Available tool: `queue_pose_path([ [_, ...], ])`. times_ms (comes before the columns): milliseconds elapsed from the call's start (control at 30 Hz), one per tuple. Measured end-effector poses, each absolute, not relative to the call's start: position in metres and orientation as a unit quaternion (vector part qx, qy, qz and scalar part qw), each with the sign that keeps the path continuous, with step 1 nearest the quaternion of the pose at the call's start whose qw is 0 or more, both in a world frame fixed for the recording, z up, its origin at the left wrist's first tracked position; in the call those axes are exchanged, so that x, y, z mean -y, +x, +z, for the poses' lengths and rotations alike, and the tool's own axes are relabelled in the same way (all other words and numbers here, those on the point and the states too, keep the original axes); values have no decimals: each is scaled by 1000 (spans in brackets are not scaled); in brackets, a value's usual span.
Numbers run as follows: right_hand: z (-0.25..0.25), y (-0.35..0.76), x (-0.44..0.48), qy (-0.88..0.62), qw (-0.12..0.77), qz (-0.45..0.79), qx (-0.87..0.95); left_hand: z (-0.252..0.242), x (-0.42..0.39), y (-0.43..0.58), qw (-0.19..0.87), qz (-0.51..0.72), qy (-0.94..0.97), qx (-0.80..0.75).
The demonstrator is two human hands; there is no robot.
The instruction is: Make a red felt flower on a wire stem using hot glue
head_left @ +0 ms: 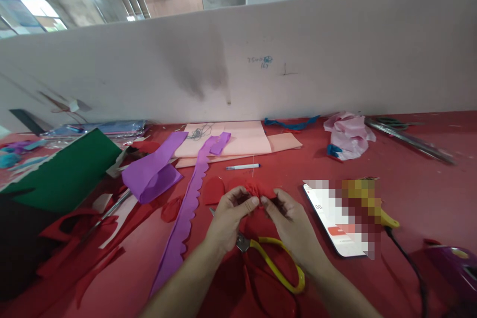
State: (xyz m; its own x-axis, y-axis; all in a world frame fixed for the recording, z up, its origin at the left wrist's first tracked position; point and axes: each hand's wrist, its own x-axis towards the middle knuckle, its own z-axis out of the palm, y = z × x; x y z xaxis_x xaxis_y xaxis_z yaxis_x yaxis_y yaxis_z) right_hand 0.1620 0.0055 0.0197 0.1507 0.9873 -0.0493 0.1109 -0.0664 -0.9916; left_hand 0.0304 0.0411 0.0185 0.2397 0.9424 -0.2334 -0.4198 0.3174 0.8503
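Note:
Both my hands meet at the middle of the red table, pinching a bunched piece of red felt (pixel 258 190). My left hand (pixel 230 218) grips its left side with thumb and fingers closed. My right hand (pixel 287 221) holds the right side the same way. Yellow-handled scissors (pixel 276 261) lie on red felt scraps just under my wrists. A red felt petal (pixel 213 191) lies to the left of the bunch.
A scalloped purple strip (pixel 182 218) and folded purple felt (pixel 152 174) lie left, beside green felt (pixel 63 171) and red offcuts. Peach sheets (pixel 242 140) and a pen (pixel 242 166) sit behind. A phone (pixel 337 218) and a corded yellow tool (pixel 376 206) lie right. A white partition (pixel 335 54) backs the table.

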Motion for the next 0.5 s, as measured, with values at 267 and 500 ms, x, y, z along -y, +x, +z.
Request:
queue_pose_path([
  [267,24,161,-4,-563,497,463,470,20,-42,30,694,481,348,-407],
  [500,25,160,-4,-558,499,470,468,18,-41,30,698,490,351,-388],
])
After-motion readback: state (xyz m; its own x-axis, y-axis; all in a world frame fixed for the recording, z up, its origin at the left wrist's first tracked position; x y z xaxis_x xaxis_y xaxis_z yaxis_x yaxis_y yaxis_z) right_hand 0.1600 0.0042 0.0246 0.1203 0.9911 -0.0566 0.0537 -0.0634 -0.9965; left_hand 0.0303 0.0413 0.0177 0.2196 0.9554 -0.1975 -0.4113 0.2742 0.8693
